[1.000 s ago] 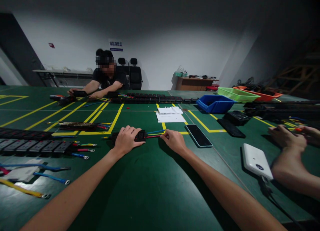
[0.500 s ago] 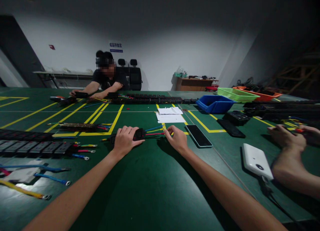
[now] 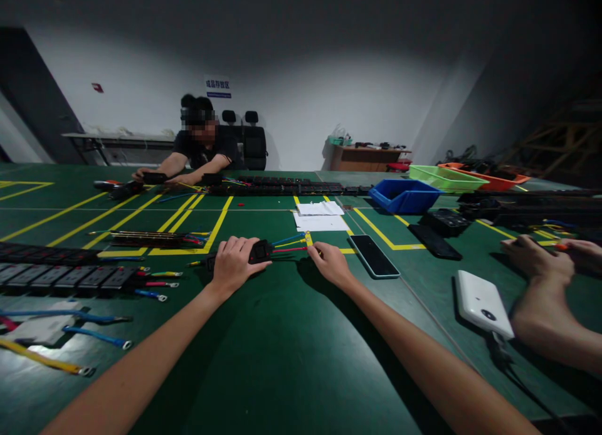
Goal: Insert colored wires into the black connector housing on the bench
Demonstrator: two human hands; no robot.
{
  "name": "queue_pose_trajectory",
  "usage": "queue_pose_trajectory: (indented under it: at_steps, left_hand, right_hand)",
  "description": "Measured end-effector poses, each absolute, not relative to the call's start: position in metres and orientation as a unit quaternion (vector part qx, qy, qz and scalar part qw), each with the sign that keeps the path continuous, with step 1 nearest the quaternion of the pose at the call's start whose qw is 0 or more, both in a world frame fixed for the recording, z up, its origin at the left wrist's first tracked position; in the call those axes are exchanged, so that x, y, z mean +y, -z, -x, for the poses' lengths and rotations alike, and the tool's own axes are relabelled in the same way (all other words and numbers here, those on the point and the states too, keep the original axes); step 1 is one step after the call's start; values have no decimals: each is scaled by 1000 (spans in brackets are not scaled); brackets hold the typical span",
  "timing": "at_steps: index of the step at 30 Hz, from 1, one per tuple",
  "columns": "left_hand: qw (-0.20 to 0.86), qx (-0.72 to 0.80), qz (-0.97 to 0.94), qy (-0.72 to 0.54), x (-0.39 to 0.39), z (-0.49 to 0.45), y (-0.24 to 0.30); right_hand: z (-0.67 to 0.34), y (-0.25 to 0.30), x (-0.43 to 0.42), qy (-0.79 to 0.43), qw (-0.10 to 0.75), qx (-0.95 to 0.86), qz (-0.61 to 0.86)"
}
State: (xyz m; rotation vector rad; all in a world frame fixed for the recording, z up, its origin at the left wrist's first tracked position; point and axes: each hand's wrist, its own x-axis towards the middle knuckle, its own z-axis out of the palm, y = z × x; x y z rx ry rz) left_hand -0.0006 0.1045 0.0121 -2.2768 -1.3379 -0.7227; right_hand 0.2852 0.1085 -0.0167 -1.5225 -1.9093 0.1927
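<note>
In the head view, my left hand [image 3: 234, 262] is wrapped over a black socket strip [image 3: 260, 252] lying on the green table. A blue wire [image 3: 288, 239], a yellow wire [image 3: 291, 244] and a red wire [image 3: 290, 250] come out of the strip's right end. At the tip of the red wire, the thumb and forefinger of my right hand [image 3: 332, 264] are pinched together. The ends of the blue and yellow wires lie free just above those fingers. My palm hides much of the strip's middle.
To the right lie a phone [image 3: 374, 256], a dark slab [image 3: 435, 241] and a white power bank [image 3: 484, 304] with a cable. More socket strips [image 3: 89, 278] are at left. A blue bin [image 3: 404, 195] stands farther back. Co-workers' hands work at far left and right.
My right fingers have curled tighter and lowered slightly around the red wire's end. The blue and yellow wire ends now show more plainly. My left hand stays on the strip.
</note>
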Motion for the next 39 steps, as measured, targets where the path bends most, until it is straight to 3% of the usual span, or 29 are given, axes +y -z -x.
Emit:
queue_pose_trajectory:
  at_steps: [11, 22, 39]
  left_hand:
    - [204, -445, 830, 265, 106, 2, -10]
    - [197, -442, 837, 257, 105, 1, -11]
    - [200, -465, 823, 258, 105, 1, -12]
  right_hand:
    - [-293, 24, 119, -263, 411, -689, 535]
    - [-301, 35, 128, -285, 391, -717, 501]
    - [-296, 26, 123, -340, 441, -654, 512]
